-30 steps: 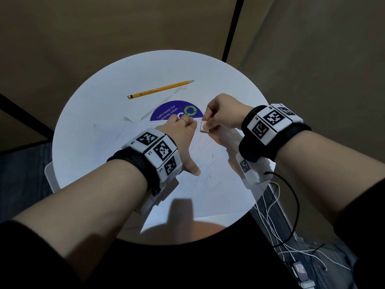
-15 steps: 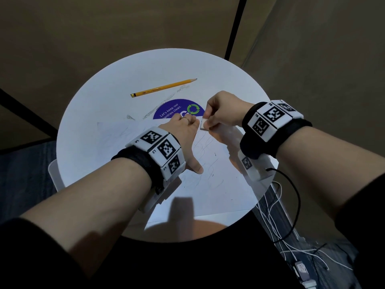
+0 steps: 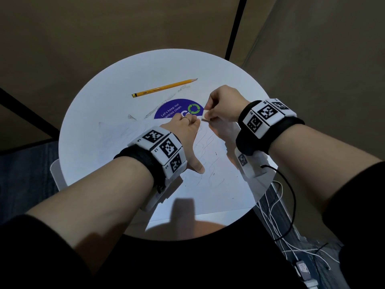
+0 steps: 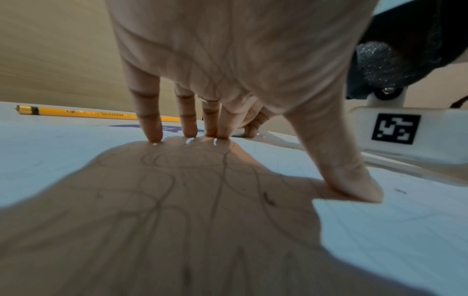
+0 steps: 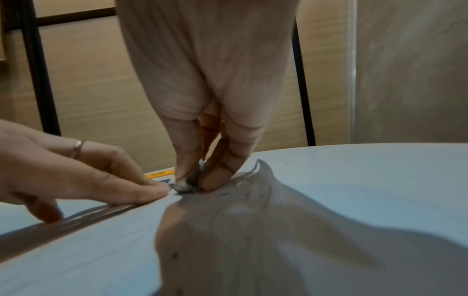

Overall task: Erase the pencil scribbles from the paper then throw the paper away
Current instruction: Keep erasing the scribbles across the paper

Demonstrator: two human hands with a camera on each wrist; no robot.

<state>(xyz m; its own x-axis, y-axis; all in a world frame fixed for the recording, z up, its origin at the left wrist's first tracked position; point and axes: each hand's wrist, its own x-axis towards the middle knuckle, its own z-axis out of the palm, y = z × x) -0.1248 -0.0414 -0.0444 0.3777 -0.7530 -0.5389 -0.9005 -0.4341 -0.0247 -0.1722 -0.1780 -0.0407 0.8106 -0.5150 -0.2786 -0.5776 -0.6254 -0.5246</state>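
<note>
- Tabletop (image 3: 93, 155): one, round, white, with one purple sticker (image 3: 177, 107) printed "Let's keep our pantries clean."
- Paper (image 3: 218, 195): one sheet, lying flat on the near half of the tabletop, its far edge just short of the sticker. Judged light and limp; it will skid or buckle under rubbing unless pinned, and it should crumple easily for disposal. Best taken at a free edge or corner.
- Left hand (image 3: 185, 134): grip not closed; straight fingers (image 4: 152, 128) and thumb spread and press the sheet down, fingertips just beside the eraser.
- Right hand (image 3: 223, 105): grip closed, thumb and fingers pinching the eraser and pressing it down at the paper's far edge.
- Pencil (image 3: 164, 88): one, yellow, on the tabletop beyond the sticker, apart from both hands.
- Pencil scribbles (image 3: 208, 155): looping lines, many remain between the hands; count not resolvable. Erasing judged partly done.
- Eraser (image 3: 205, 118): one, small, whitish block, rubbing face greyed, probably graphite; the close view is blurred. Judged firm and grippy.
</note>
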